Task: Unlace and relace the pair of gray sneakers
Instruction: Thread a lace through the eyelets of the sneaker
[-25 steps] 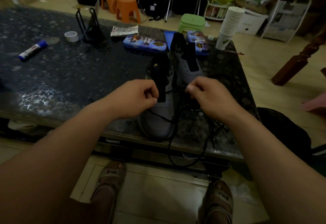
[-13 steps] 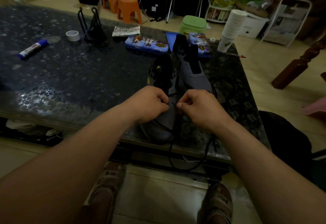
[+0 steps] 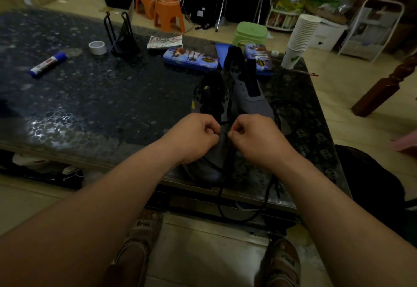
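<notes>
On table edge, sneaker point(image 3: 213, 162): hands point(image 3: 194, 138) point(image 3: 256, 141) pinch lace point(image 3: 222, 196); yellow tongue logo point(image 3: 205, 87).

A: How many of each did you count?
B: Two gray shoes: the near sneaker point(image 3: 211, 103) and the far sneaker point(image 3: 251, 100). Two hands of mine, my left hand point(image 3: 194, 135) and my right hand point(image 3: 255, 137).
A: And round about?
B: Two orange stools point(image 3: 168, 14), one green stool point(image 3: 249, 32), two blue tins point(image 3: 190, 57), one glue stick point(image 3: 47, 64), one tape roll point(image 3: 97, 47), one stack of paper cups point(image 3: 301, 36). Of the laces point(image 3: 220, 198) I counted two, though the light was too dim to be certain.
</notes>
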`<state>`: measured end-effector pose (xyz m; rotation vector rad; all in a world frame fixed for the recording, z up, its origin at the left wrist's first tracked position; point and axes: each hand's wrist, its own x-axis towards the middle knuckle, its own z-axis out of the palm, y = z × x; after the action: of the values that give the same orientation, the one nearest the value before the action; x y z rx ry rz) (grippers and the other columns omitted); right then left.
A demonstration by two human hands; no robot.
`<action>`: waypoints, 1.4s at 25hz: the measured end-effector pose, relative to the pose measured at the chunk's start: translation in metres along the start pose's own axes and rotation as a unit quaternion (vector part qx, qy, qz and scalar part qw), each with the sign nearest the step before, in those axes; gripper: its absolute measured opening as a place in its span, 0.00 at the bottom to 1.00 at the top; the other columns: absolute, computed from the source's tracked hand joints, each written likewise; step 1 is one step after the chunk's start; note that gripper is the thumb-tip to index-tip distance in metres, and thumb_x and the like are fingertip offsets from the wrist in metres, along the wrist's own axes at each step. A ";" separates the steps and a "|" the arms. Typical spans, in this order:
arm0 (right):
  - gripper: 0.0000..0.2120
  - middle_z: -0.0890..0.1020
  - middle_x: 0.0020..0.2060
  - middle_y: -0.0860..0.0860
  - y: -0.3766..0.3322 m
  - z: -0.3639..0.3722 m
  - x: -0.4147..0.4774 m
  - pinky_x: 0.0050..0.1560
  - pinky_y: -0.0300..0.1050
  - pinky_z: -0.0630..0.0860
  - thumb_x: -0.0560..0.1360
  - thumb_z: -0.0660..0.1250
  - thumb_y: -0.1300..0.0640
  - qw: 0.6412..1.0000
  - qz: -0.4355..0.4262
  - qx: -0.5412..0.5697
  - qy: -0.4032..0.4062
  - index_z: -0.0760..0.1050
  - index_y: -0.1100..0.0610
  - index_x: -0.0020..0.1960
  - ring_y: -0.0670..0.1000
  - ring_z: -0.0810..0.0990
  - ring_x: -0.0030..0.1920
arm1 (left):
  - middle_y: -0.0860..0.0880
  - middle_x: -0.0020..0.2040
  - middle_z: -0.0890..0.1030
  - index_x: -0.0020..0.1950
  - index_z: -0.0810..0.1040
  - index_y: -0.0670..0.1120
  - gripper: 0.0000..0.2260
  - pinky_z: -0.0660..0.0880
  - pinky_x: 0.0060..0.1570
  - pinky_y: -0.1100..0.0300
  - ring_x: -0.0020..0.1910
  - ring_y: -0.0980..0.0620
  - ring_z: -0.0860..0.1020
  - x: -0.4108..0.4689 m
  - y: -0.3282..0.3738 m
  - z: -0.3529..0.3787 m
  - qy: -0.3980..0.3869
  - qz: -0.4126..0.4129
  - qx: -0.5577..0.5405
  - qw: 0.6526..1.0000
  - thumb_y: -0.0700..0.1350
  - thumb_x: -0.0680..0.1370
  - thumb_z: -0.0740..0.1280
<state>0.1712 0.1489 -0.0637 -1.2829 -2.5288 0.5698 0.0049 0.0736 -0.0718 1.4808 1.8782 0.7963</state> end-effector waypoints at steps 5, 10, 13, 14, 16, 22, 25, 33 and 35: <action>0.09 0.81 0.38 0.50 -0.007 -0.002 0.002 0.40 0.48 0.77 0.81 0.66 0.54 0.999 -0.004 -0.048 -0.007 0.79 0.54 0.43 0.52 0.80 0.41 | 0.57 0.49 0.79 0.48 0.77 0.66 0.09 0.78 0.58 0.45 0.49 0.51 0.80 -0.003 0.000 0.000 0.010 0.024 0.068 0.997 0.53 0.72 0.63; 0.10 0.81 0.35 0.54 -0.016 0.018 -0.002 0.36 0.52 0.79 0.79 0.64 0.57 0.998 0.034 -0.025 0.043 0.78 0.59 0.41 0.56 0.80 0.36 | 0.50 0.42 0.86 0.58 0.84 0.56 0.13 0.77 0.39 0.60 0.42 0.46 0.83 0.002 -0.001 -0.010 -0.031 0.011 0.040 0.999 0.41 0.80 0.66; 0.08 0.83 0.39 0.51 -0.010 0.019 -0.005 0.40 0.47 0.78 0.81 0.66 0.56 0.998 0.034 0.027 0.045 0.81 0.56 0.45 0.52 0.81 0.40 | 0.55 0.49 0.85 0.63 0.84 0.54 0.14 0.77 0.46 0.62 0.47 0.54 0.82 0.003 -0.001 -0.014 -0.049 0.011 0.043 0.998 0.42 0.83 0.65; 0.07 0.84 0.40 0.49 -0.005 0.016 -0.006 0.41 0.45 0.78 0.81 0.66 0.56 0.997 0.041 0.061 0.025 0.82 0.54 0.47 0.49 0.82 0.41 | 0.57 0.52 0.83 0.66 0.82 0.54 0.14 0.76 0.49 0.62 0.50 0.54 0.81 0.003 -0.001 -0.014 -0.055 0.023 0.057 0.997 0.42 0.83 0.64; 0.06 0.84 0.41 0.45 0.004 0.012 -0.008 0.39 0.37 0.76 0.81 0.68 0.56 0.994 0.052 0.100 -0.004 0.83 0.51 0.50 0.44 0.82 0.41 | 0.58 0.52 0.75 0.69 0.80 0.54 0.15 0.70 0.48 0.65 0.50 0.56 0.77 0.004 -0.005 -0.014 -0.059 0.053 0.096 0.992 0.43 0.85 0.62; 0.07 0.83 0.36 0.46 0.009 0.025 -0.003 0.38 0.42 0.75 0.80 0.70 0.54 0.983 0.091 0.156 0.031 0.79 0.49 0.44 0.45 0.82 0.37 | 0.56 0.47 0.69 0.66 0.80 0.54 0.12 0.69 0.50 0.59 0.47 0.53 0.72 0.012 -0.010 -0.009 -0.024 0.092 0.147 0.985 0.45 0.85 0.64; 0.07 0.82 0.36 0.48 0.008 0.033 -0.004 0.37 0.43 0.73 0.79 0.72 0.53 0.968 0.120 0.220 0.021 0.78 0.52 0.44 0.47 0.80 0.37 | 0.55 0.45 0.69 0.56 0.80 0.56 0.08 0.71 0.49 0.55 0.48 0.49 0.75 0.015 -0.010 -0.005 -0.053 0.097 0.185 0.977 0.44 0.83 0.64; 0.15 0.80 0.39 0.49 0.011 0.031 -0.010 0.39 0.50 0.76 0.76 0.76 0.47 0.950 0.124 0.287 -0.021 0.75 0.56 0.50 0.47 0.78 0.38 | 0.52 0.39 0.77 0.43 0.75 0.54 0.08 0.69 0.37 0.57 0.39 0.54 0.75 0.023 -0.008 0.001 -0.015 0.072 0.169 0.983 0.49 0.82 0.67; 0.20 0.80 0.44 0.48 0.004 0.031 -0.015 0.41 0.46 0.75 0.73 0.77 0.44 0.962 0.115 0.242 -0.042 0.71 0.53 0.54 0.47 0.78 0.43 | 0.53 0.38 0.78 0.43 0.74 0.54 0.08 0.68 0.36 0.56 0.39 0.54 0.76 0.019 -0.008 -0.001 0.004 0.062 0.165 0.984 0.49 0.82 0.66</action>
<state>0.1706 0.1322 -0.0944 -1.3795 -2.1115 1.2259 -0.0042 0.0910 -0.0788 1.8120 2.0116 0.5618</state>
